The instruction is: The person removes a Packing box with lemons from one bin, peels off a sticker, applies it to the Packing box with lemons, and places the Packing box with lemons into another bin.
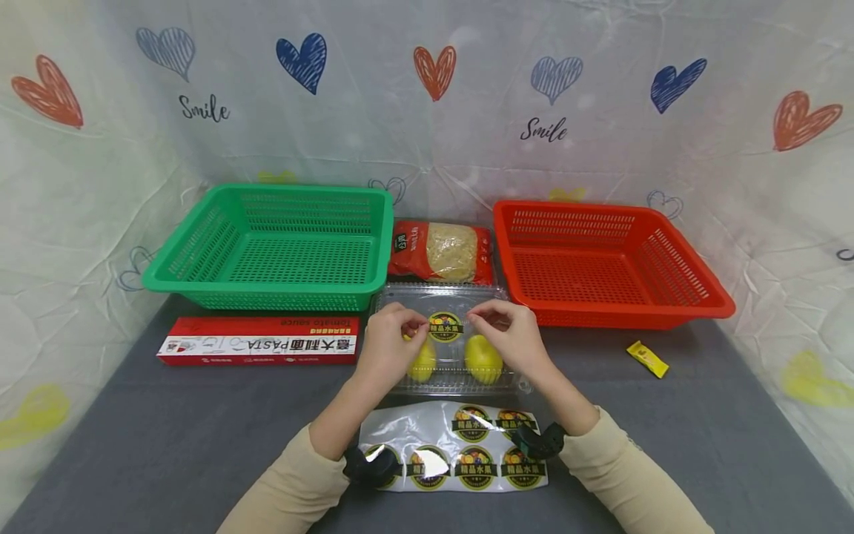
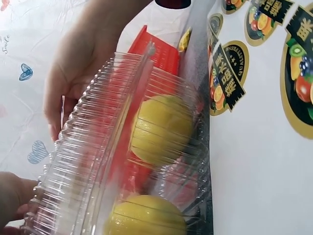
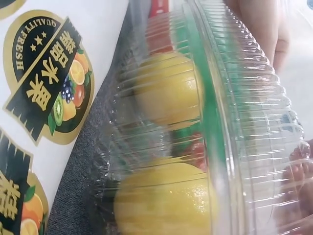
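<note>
- I see the clear clamshell box (image 1: 454, 348) mid-table with two lemons (image 1: 483, 359) inside; I judge it light, thin, crushable, slippery; best held by its rim
- My left hand (image 1: 390, 345) and right hand (image 1: 512, 340) pinch at the round sticker (image 1: 445, 326) on its lid
- Grey table (image 1: 167, 430); sticker sheet (image 1: 460, 449) nearest me; green basket (image 1: 273, 245) and red basket (image 1: 600, 256) behind
</note>
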Tool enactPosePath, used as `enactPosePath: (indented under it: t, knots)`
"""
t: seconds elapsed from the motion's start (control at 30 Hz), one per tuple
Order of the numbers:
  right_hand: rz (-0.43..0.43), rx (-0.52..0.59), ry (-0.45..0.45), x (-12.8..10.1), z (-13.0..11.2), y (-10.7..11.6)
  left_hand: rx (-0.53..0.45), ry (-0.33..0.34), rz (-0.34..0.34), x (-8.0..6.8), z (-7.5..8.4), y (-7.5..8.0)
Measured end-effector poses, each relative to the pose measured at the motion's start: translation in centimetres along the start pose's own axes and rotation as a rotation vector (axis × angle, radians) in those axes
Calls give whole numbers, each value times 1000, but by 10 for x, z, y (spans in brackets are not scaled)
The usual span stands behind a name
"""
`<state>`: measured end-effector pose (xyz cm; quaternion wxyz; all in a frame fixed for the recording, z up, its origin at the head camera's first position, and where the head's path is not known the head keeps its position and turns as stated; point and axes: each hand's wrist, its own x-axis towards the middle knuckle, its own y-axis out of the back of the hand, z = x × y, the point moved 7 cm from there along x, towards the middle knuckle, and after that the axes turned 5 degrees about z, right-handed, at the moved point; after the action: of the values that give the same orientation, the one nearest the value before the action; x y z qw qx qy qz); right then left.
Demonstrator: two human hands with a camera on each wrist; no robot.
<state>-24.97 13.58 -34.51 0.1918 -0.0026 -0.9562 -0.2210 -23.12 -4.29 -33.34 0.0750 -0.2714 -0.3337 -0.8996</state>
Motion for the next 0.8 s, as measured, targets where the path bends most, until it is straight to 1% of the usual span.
enactPosePath:
  t: [0.13, 0.37, 0.5, 0.73, 0.8]
  knots:
    - [-6, 31, -15, -1, -2, 2, -92, 25, 13, -1, -1, 4]
    - [-23, 53, -46, -5, -2, 8, -183, 58, 27, -4, -5, 12]
    - [-24, 62, -66, -7, -3, 13, -208, 86, 31, -4, -8, 17]
    - [8, 45, -72, -13, -30, 26, -225, 127, 61, -7, -15, 28]
    - [19, 43, -79, -14, -27, 29, -220, 146, 75, -8, -18, 30]
